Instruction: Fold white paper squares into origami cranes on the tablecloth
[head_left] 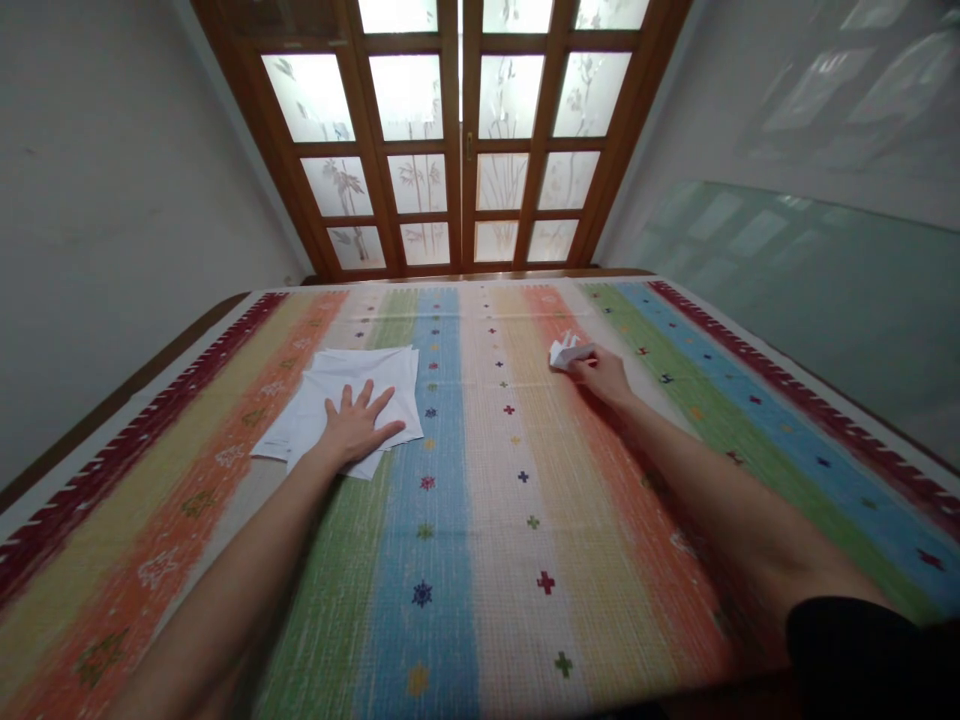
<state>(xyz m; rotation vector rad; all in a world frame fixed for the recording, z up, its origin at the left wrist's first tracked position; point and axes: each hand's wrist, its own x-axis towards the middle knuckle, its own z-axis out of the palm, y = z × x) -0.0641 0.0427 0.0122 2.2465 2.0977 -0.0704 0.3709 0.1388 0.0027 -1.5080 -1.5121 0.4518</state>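
At centre-left, white sheets (397,372) are touched by the spread left hand (355,428); right of centre, a folded white piece (561,354) is pinched in the right hand (604,373).

A striped cloth (510,560) is covering the table (150,376). Doors (454,140) are standing beyond the table, a wall (112,200) is rising left of it, and a panel (825,290) is reflecting light on its right.

Left hand (356,425) flat on white sheets (309,397), left of central blue stripe (442,520). Right hand (602,374) pinches folded paper (568,354), right of stripe.
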